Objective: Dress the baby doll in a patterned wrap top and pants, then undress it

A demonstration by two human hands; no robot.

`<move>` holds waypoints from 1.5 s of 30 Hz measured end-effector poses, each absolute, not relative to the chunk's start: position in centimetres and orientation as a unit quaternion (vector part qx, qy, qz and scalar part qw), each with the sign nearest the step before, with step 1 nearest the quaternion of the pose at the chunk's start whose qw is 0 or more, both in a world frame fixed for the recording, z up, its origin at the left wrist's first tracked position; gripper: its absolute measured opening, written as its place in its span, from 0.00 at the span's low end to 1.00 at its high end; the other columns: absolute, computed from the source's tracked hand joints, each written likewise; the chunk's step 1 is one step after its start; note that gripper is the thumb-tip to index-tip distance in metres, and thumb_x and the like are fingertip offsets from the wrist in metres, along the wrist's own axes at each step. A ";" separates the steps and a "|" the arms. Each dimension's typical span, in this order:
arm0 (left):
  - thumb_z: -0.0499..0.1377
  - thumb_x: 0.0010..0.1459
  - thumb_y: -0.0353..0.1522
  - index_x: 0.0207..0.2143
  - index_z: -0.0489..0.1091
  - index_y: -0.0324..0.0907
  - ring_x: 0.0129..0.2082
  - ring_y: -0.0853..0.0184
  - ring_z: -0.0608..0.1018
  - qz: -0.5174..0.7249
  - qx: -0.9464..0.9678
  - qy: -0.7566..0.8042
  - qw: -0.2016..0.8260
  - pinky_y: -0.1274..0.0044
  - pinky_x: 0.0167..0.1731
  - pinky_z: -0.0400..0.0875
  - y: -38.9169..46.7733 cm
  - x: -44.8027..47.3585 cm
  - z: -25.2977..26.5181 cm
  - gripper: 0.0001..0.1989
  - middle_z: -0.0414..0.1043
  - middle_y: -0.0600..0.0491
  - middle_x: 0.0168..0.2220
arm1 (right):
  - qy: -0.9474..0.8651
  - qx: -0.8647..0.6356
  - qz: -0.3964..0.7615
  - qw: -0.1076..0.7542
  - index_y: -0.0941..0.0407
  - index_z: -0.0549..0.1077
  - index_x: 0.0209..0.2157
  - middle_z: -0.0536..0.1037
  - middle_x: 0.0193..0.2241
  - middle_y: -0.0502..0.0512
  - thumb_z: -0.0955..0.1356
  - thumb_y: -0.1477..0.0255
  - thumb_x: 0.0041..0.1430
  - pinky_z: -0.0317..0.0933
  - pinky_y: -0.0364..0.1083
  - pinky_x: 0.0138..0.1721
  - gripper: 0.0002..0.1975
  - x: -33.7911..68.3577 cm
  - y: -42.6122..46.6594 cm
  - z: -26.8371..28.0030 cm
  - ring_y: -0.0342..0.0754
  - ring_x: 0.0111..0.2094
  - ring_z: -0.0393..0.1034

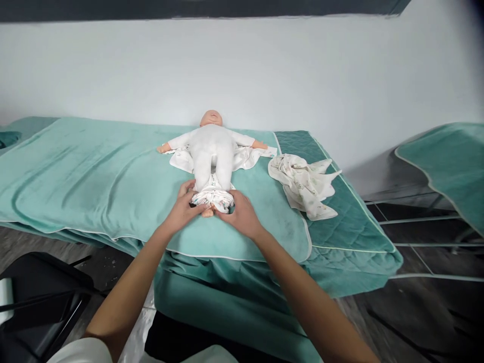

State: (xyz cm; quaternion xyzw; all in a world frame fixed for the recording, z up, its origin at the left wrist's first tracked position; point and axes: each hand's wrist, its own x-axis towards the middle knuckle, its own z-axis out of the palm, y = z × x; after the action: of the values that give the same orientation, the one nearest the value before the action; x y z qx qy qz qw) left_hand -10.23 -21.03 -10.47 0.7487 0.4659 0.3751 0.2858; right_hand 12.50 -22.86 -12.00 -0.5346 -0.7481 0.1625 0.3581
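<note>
A baby doll (213, 143) with a white cloth body lies on its back, arms spread and feet toward me. Bunched around its lower legs is a pair of white patterned baby pants (212, 196). My left hand (185, 206) grips the left side of the pants, thumb in front near a foot. On the other side my right hand (240, 212) pinches the right edge of the same garment. One of the doll's feet (207, 213) pokes out below the cloth. Under the doll's back and arms lies a spread white patterned baby shirt (245, 158).
A crumpled white patterned cloth (304, 184) lies to the right on the green bed. A green blanket (91, 176) covers most of the mattress (348, 227). A black chair (41, 297) stands at lower left, and another green-covered bed (449, 161) is at right.
</note>
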 end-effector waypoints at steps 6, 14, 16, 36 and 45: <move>0.73 0.45 0.45 0.49 0.68 0.42 0.68 0.51 0.60 0.357 0.777 0.466 0.227 0.61 0.66 0.58 -23.6 -10.0 -10.3 0.32 0.53 0.41 0.65 | -0.723 -0.578 0.170 0.339 0.56 0.68 0.51 0.79 0.47 0.62 0.72 0.55 0.55 0.64 0.54 0.48 0.28 12.4 -23.6 -11.1 0.60 0.48 0.73; 0.63 0.57 0.38 0.30 0.67 0.43 0.43 0.60 0.74 0.393 0.761 0.501 0.123 0.68 0.46 0.70 -23.9 -8.4 -9.3 0.09 0.72 0.49 0.38 | -0.705 -0.614 0.214 0.283 0.52 0.72 0.45 0.81 0.38 0.55 0.69 0.62 0.57 0.60 0.47 0.36 0.15 12.8 -24.6 -7.9 0.56 0.38 0.74; 0.61 0.57 0.36 0.27 0.64 0.44 0.36 0.62 0.73 0.397 0.740 0.526 0.132 0.70 0.40 0.69 -23.9 -8.0 -9.2 0.10 0.70 0.52 0.31 | -0.697 -0.610 0.229 0.298 0.52 0.73 0.42 0.81 0.38 0.55 0.68 0.64 0.57 0.61 0.47 0.38 0.13 12.3 -24.4 -7.6 0.55 0.39 0.74; 0.69 0.42 0.41 0.33 0.72 0.45 0.35 0.60 0.77 0.190 0.839 0.390 0.328 0.76 0.32 0.70 -23.8 -12.3 8.6 0.16 0.75 0.54 0.33 | -0.814 -0.363 0.431 0.142 0.57 0.78 0.31 0.77 0.29 0.51 0.76 0.57 0.50 0.62 0.44 0.29 0.17 16.5 -24.9 11.7 0.47 0.30 0.70; 0.67 0.45 0.30 0.30 0.72 0.42 0.38 0.57 0.78 0.299 0.830 0.403 0.243 0.71 0.39 0.70 -24.5 -10.6 16.3 0.09 0.68 0.56 0.27 | -0.766 -0.441 0.288 0.369 0.55 0.72 0.27 0.70 0.24 0.48 0.75 0.60 0.54 0.59 0.44 0.30 0.15 16.3 -24.7 17.5 0.45 0.32 0.69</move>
State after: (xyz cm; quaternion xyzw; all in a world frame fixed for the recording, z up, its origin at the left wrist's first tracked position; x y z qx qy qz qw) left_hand -10.61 -24.47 16.34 0.8303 0.4028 0.2990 0.2429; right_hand 16.32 -24.68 17.50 -0.4414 -0.7657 0.2878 0.3687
